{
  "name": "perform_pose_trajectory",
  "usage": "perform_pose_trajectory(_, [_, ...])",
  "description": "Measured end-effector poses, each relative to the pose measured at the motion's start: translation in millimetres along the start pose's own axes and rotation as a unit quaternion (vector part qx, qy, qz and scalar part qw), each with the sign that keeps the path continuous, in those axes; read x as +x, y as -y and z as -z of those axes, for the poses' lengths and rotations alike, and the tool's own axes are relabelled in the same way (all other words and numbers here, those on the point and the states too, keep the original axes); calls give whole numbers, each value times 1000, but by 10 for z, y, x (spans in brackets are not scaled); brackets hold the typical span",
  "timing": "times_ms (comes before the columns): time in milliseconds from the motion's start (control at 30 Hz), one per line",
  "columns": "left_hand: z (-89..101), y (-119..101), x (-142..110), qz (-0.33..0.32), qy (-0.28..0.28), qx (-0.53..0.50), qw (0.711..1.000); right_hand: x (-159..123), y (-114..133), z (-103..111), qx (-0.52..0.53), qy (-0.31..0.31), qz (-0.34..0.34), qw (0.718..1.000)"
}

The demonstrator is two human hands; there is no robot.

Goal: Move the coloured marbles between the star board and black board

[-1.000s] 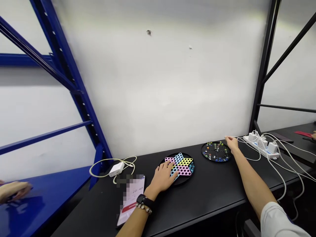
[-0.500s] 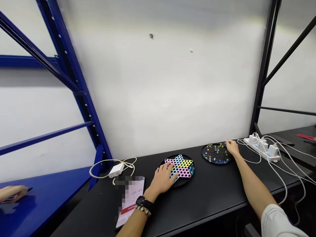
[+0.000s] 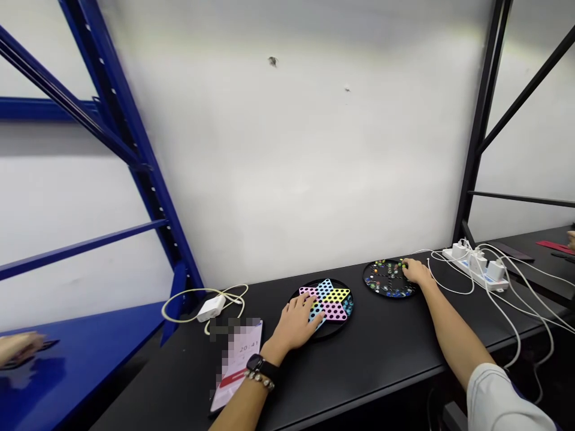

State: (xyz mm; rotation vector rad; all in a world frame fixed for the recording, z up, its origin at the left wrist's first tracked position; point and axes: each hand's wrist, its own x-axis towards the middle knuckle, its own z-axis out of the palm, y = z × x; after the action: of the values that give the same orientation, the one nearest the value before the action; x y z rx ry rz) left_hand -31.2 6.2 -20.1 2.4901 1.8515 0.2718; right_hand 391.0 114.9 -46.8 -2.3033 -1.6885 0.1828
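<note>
Reaching right hand (image 3: 417, 272) inward from edge of round black marble tray (image 3: 365, 276), lower right, now curled over marbles (image 3: 387, 271); whether it pinches one, cannot tell. Left hand (image 3: 294, 323) lying open, fingers apart, on star-shaped Chinese checkers board (image 3: 335, 302), lower centre.

My black surface (image 3: 381, 350) carries a pastel star-shaped checkers board (image 3: 330, 302) in a round black tray (image 3: 335, 333), a round marble-covered board (image 3: 390, 278), a phone (image 3: 240, 365), a white charger (image 3: 211, 308) and a white power strip (image 3: 476, 269).
</note>
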Motion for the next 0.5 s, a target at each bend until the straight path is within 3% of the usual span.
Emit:
perform_pose_trajectory(167, [34, -24, -11, -2, 6, -4, 1000, -5, -22, -57, 52, -33, 2, 998])
perform_pose_trajectory(267, [34, -26, -12, -1, 4, -5, 1000, 50, -33, -31, 204, -76, -32, 976])
perform_pose_trajectory(333, [25, -20, -10, 1, 4, -4, 1000, 96, -53, 39, 398, -106, -75, 908])
perform_pose_trajectory(433, [11, -4, -5, -1, 4, -5, 1000, 144, -125, 165, 667, -78, -109, 733])
perform_pose_trajectory(467, [8, 2, -4, -2, 3, -6, 1000, 150, -158, 191, 704, -58, -109, 699])
perform_pose_trajectory(500, [6, 7, -3, -3, 3, -6, 1000, 149, -191, 203, 715, -44, -106, 689])
